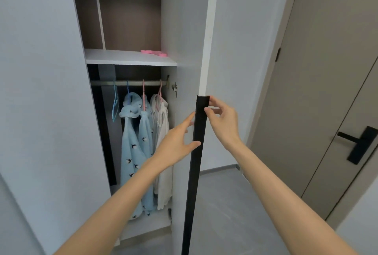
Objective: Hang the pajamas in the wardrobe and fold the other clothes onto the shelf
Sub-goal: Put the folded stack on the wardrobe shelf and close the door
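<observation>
The wardrobe stands open, its right door (184, 29) seen nearly edge-on. A long black handle strip (197, 152) runs down the door's edge. My right hand (222, 123) grips the top of that strip, thumb in front and fingers curled behind. My left hand (178, 142) has straight fingers touching the strip and the door's inner face. Inside, blue patterned pajamas (131, 152) and a white garment (163, 142) hang from coloured hangers on the rail (106, 83). The white shelf (122, 58) above the rail carries pink hangers (154, 52).
An empty blue hanger (115, 107) hangs at the rail's left end. The wardrobe's left door (41, 91) stands open at left. A grey room door (327, 91) with a black lever handle (357, 145) is at right. Grey floor (225, 203) lies below.
</observation>
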`<act>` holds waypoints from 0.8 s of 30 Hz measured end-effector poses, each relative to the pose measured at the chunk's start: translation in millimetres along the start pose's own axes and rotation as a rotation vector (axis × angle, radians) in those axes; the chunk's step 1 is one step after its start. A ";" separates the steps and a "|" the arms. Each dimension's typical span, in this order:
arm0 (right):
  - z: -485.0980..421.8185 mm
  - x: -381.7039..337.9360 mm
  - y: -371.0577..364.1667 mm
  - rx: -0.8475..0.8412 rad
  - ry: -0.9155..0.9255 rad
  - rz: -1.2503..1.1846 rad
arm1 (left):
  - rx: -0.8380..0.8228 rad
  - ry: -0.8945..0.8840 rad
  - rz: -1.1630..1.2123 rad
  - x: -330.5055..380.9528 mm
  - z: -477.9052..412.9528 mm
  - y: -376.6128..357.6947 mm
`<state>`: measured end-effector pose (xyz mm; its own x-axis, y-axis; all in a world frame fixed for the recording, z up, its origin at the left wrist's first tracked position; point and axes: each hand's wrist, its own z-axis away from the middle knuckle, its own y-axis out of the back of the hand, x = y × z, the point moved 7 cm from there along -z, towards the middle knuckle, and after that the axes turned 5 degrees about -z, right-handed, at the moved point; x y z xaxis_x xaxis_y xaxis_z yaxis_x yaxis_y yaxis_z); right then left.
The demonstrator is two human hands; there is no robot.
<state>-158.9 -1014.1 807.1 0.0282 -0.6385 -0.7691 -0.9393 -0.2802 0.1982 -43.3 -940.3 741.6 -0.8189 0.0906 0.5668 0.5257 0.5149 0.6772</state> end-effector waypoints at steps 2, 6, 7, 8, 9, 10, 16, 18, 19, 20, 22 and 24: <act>-0.3 -4.2 -14.6 -0.034 0.006 -0.022 | 0.055 0.043 0.055 -7.3 5.3 8.6; -3.0 -14.7 -55.1 -0.128 0.000 -0.077 | 0.209 0.083 0.109 -25.1 20.8 33.6; -4.3 -17.3 -66.3 -0.146 0.003 -0.087 | 0.245 0.099 0.102 -32.5 24.7 41.1; -5.5 -20.2 -77.8 -0.164 0.005 -0.098 | 0.282 0.111 0.095 -41.3 28.4 48.6; -6.8 -23.2 -89.4 -0.181 0.006 -0.112 | 0.314 0.124 0.085 -51.1 31.7 55.9; -8.3 -26.4 -101.4 -0.196 0.006 -0.125 | 0.334 0.146 0.063 -61.5 35.1 63.2; -23.1 -42.8 -177.1 -0.261 0.035 -0.154 | 0.386 0.297 -0.051 -128.0 44.9 106.7; -29.9 -45.5 -204.8 -0.271 0.044 -0.153 | 0.403 0.325 -0.055 -152.1 44.8 120.6; -34.2 -45.5 -219.2 -0.271 0.041 -0.152 | 0.411 0.338 -0.058 -164.9 44.0 128.0; -38.7 -44.9 -233.2 -0.270 0.036 -0.153 | 0.418 0.349 -0.062 -177.3 43.2 135.8; -48.9 -44.3 -261.3 -0.280 0.031 -0.159 | 0.430 0.353 -0.072 -200.6 39.5 152.2; -59.4 -43.0 -286.9 -0.296 0.028 -0.159 | 0.455 0.349 -0.083 -220.6 33.0 168.3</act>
<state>129.7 -948.8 819.4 0.1796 -0.5882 -0.7885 -0.7823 -0.5714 0.2480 218.2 -845.5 715.1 -0.6878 -0.2123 0.6942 0.2481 0.8299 0.4997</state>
